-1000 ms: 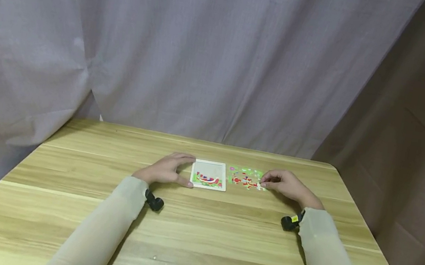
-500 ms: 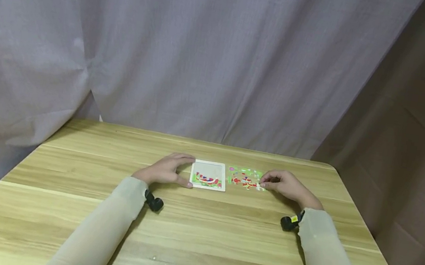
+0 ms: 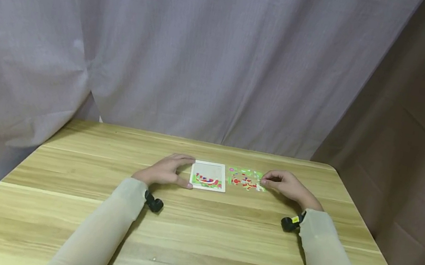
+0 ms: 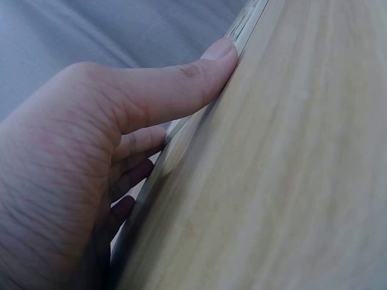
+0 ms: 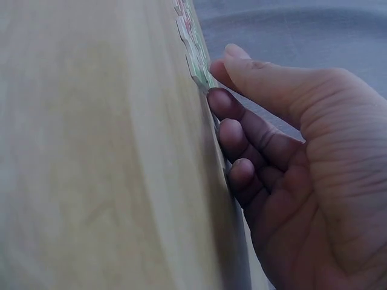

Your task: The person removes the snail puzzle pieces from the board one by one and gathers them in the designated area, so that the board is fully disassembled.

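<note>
A shallow white-rimmed puzzle tray (image 3: 211,163) lies flat on the table, with red, green and white puzzle pieces (image 3: 208,181) along its near side. My left hand (image 3: 168,169) spans the tray's left side, fingers at the far corner and thumb at the near one. In the left wrist view the straight thumb (image 4: 181,87) rests along the tray's edge. Loose puzzle pieces (image 3: 244,180) lie together to the right of the tray. At their right edge is my right hand (image 3: 284,184), thumb and index finger close together, other fingers curled. I cannot tell whether a piece is pinched there.
The wooden table (image 3: 195,241) extends toward me between both forearms. Grey curtains (image 3: 216,59) hang behind it, and a darker curtain (image 3: 416,137) stands on the right. A small black camera is on each wrist.
The right fingertips have shifted very slightly away from me at the pieces' right edge. The left hand and the tray have stayed in place.
</note>
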### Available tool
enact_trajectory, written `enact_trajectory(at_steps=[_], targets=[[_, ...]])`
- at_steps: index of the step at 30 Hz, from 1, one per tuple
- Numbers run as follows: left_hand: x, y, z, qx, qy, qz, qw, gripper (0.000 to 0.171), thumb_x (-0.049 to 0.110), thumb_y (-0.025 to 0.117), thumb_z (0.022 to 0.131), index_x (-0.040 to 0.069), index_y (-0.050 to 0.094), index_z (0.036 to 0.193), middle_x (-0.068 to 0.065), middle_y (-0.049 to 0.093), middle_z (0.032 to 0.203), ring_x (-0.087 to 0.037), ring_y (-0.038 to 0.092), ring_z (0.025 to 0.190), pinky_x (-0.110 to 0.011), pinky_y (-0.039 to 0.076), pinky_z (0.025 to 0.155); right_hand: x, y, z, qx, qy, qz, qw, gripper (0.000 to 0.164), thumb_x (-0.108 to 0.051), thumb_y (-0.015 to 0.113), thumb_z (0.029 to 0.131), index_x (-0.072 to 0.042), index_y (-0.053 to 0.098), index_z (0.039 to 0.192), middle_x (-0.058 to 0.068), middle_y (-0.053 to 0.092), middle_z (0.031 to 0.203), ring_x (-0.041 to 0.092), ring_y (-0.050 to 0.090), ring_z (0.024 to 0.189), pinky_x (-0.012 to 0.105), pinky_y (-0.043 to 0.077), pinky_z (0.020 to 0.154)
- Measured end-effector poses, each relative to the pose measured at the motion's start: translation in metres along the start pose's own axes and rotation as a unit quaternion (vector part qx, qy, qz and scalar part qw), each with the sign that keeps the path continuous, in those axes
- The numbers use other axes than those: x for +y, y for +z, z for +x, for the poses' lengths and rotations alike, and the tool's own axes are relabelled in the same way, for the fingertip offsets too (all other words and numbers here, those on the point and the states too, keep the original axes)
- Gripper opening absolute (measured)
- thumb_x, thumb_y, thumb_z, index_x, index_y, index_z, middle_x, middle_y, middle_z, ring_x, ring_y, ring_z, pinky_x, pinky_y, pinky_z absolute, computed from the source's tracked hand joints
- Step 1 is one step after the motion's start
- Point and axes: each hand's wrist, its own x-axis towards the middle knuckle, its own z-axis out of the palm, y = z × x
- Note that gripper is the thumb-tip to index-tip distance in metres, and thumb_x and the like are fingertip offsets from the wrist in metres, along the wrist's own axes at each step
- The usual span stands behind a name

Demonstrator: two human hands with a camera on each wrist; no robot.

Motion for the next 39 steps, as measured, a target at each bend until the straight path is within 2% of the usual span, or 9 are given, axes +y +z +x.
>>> enact_trajectory(at_steps=[11, 17, 20, 23, 26, 30, 32, 35, 39], targets=[[-0.001, -0.001, 0.001, 0.003, -0.001, -0.002, 1.0000, 0.101, 0.060, 0.081, 0.083, 0.015, 0.040, 0.164, -0.009, 0.036, 0.172, -0.035, 0.030, 0.160, -0.064, 0.022, 0.130, -0.004, -0.004, 0.000, 0.014, 0.004, -0.006, 1.000, 0.024, -0.032, 0.068, 0.105, -0.012, 0.079, 0.112, 0.008, 0.077, 0.112, 0.016, 0.064, 0.100, 0.031, 0.051, 0.090], [0.000, -0.001, 0.000, -0.001, 0.000, -0.002, 1.0000, 0.101, 0.059, 0.081, 0.083, 0.013, 0.041, 0.163, -0.009, 0.036, 0.172, -0.034, 0.029, 0.160, -0.062, 0.021, 0.131, -0.005, -0.004, -0.001, 0.032, -0.021, 0.010, 0.999, 0.023, -0.026, 0.066, 0.106, -0.007, 0.079, 0.106, 0.010, 0.077, 0.100, 0.015, 0.067, 0.090, 0.026, 0.054, 0.082], [0.001, -0.001, 0.000, 0.001, 0.000, -0.003, 1.0000, 0.101, 0.060, 0.081, 0.082, 0.014, 0.041, 0.163, -0.009, 0.036, 0.172, -0.034, 0.030, 0.160, -0.063, 0.022, 0.131, -0.012, -0.002, 0.000, 0.041, -0.030, 0.010, 0.999, 0.025, -0.027, 0.065, 0.106, -0.007, 0.078, 0.104, 0.009, 0.076, 0.095, 0.016, 0.066, 0.087, 0.028, 0.054, 0.084], [0.001, 0.000, 0.000, 0.005, -0.002, -0.005, 1.0000, 0.101, 0.059, 0.082, 0.082, 0.014, 0.042, 0.163, -0.008, 0.037, 0.171, -0.034, 0.030, 0.160, -0.063, 0.021, 0.131, -0.026, 0.005, 0.004, 0.041, -0.043, -0.013, 0.998, 0.025, -0.030, 0.065, 0.106, -0.008, 0.078, 0.105, 0.005, 0.076, 0.095, 0.016, 0.065, 0.089, 0.031, 0.053, 0.086], [0.000, 0.000, -0.001, 0.004, -0.001, -0.005, 1.0000, 0.101, 0.060, 0.081, 0.082, 0.013, 0.042, 0.162, -0.009, 0.037, 0.171, -0.035, 0.031, 0.160, -0.063, 0.022, 0.131, -0.046, 0.016, 0.009, 0.020, -0.061, -0.029, 0.998, 0.024, -0.030, 0.066, 0.105, -0.009, 0.078, 0.109, 0.002, 0.076, 0.098, 0.016, 0.065, 0.089, 0.031, 0.055, 0.083], [-0.002, 0.000, -0.002, -0.001, 0.001, -0.003, 1.0000, 0.101, 0.060, 0.081, 0.083, 0.012, 0.042, 0.162, -0.010, 0.037, 0.171, -0.035, 0.031, 0.159, -0.063, 0.022, 0.131, -0.075, 0.037, 0.022, -0.035, -0.093, -0.021, 0.995, 0.024, -0.029, 0.066, 0.105, -0.008, 0.077, 0.111, 0.004, 0.077, 0.097, 0.016, 0.067, 0.084, 0.029, 0.057, 0.073], [-0.003, 0.000, -0.003, 0.000, 0.000, -0.004, 1.0000, 0.100, 0.060, 0.081, 0.083, 0.013, 0.042, 0.162, -0.009, 0.037, 0.171, -0.035, 0.030, 0.160, -0.063, 0.022, 0.131, -0.089, 0.048, 0.029, -0.058, -0.113, -0.025, 0.991, 0.022, -0.027, 0.066, 0.105, -0.009, 0.077, 0.111, 0.003, 0.078, 0.099, 0.015, 0.068, 0.085, 0.028, 0.058, 0.075], [-0.004, 0.001, -0.003, 0.004, 0.000, -0.009, 1.0000, 0.100, 0.059, 0.081, 0.083, 0.012, 0.043, 0.162, -0.009, 0.038, 0.171, -0.035, 0.031, 0.159, -0.063, 0.023, 0.131, -0.108, 0.064, 0.041, -0.086, -0.140, -0.042, 0.985, 0.017, -0.026, 0.066, 0.105, -0.013, 0.076, 0.110, -0.001, 0.078, 0.101, 0.011, 0.068, 0.091, 0.030, 0.058, 0.086], [-0.004, 0.000, -0.002, 0.004, 0.001, -0.014, 0.9999, 0.100, 0.059, 0.082, 0.083, 0.012, 0.043, 0.162, -0.009, 0.038, 0.171, -0.035, 0.031, 0.159, -0.064, 0.023, 0.130, -0.131, 0.078, 0.053, -0.113, -0.151, -0.066, 0.980, 0.014, -0.024, 0.068, 0.105, -0.015, 0.076, 0.110, -0.003, 0.077, 0.102, 0.010, 0.068, 0.093, 0.033, 0.059, 0.089]])
